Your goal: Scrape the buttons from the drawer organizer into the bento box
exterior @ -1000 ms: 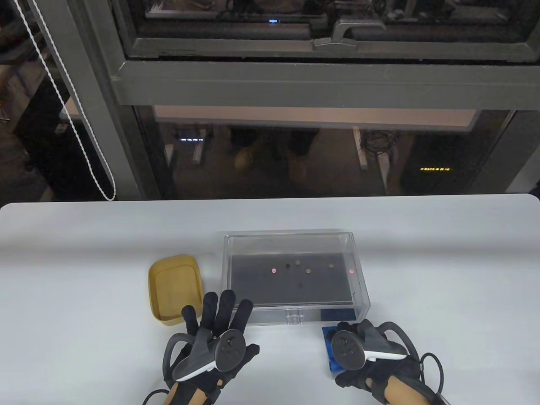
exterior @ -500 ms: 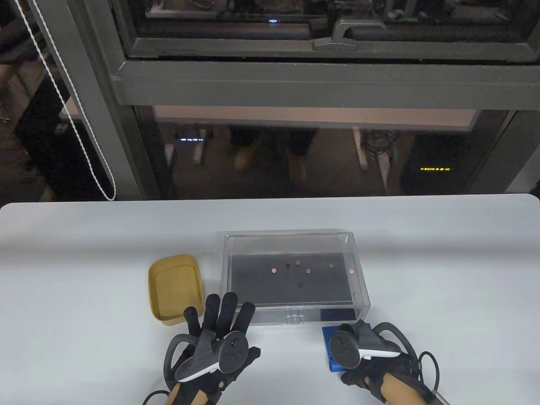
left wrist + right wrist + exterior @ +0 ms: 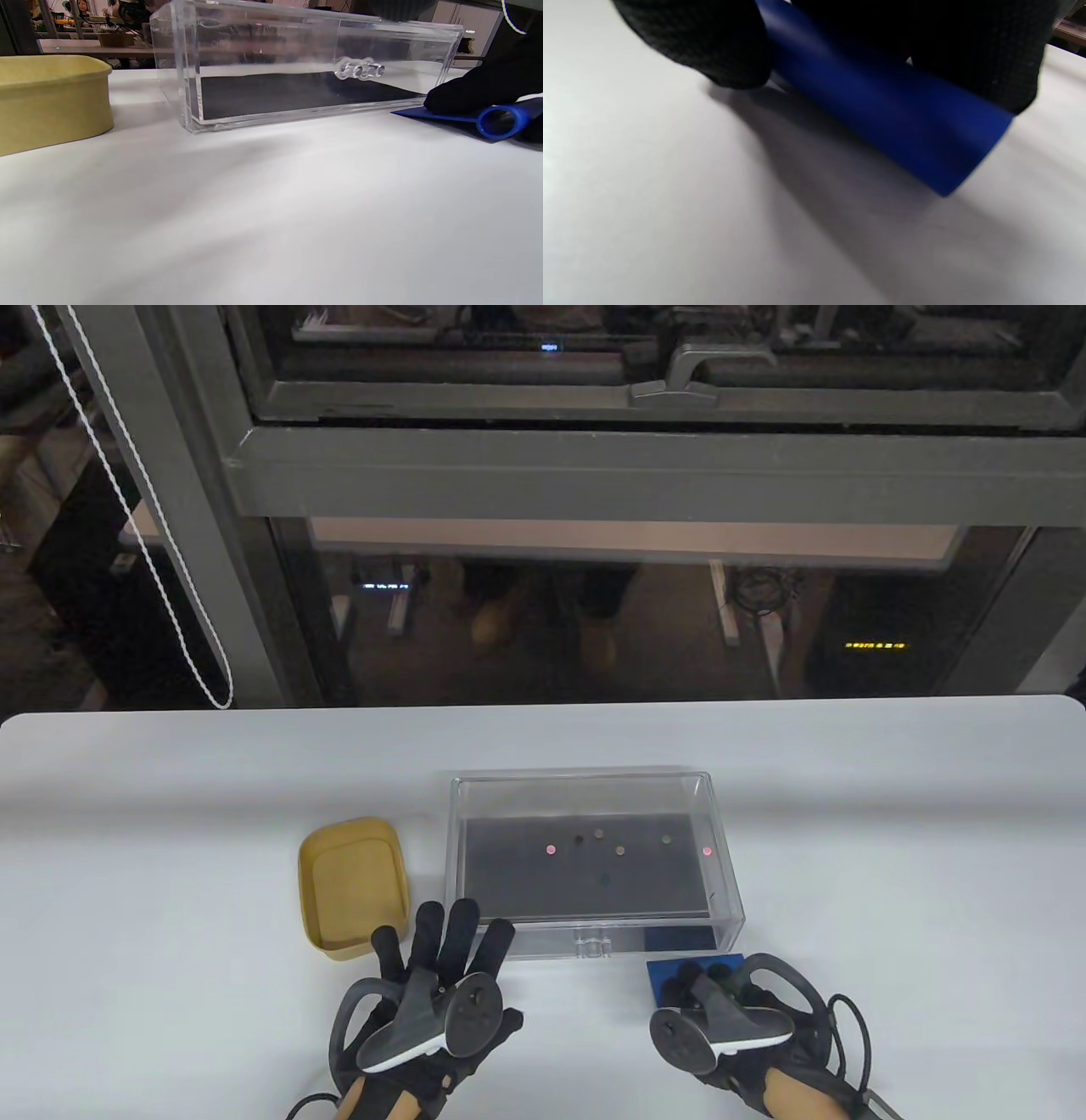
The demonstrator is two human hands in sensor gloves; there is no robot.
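A clear drawer organizer [image 3: 594,793] stands mid-table with several small buttons [image 3: 551,848] scattered on its black liner. It also shows in the left wrist view [image 3: 263,51]. A yellow bento box [image 3: 316,891] sits at its left, empty; it also shows in the left wrist view [image 3: 46,97]. My left hand [image 3: 450,950] lies open, fingers spread, just in front of the organizer's left corner and touches nothing. My right hand [image 3: 717,984] grips the round handle of a blue scraper [image 3: 679,969] lying on the table by the organizer's front right corner. The right wrist view shows the scraper handle [image 3: 882,114] held between the fingers.
The white table [image 3: 170,797] ends at a window wall behind. The organizer has a small clear pull [image 3: 592,943] on its front face. A white bead cord [image 3: 144,551] hangs at the back left.
My right hand has drawn back toward me and rolled over the scraper handle, so more of the blue blade shows. My left hand has shifted slightly toward me, still open.
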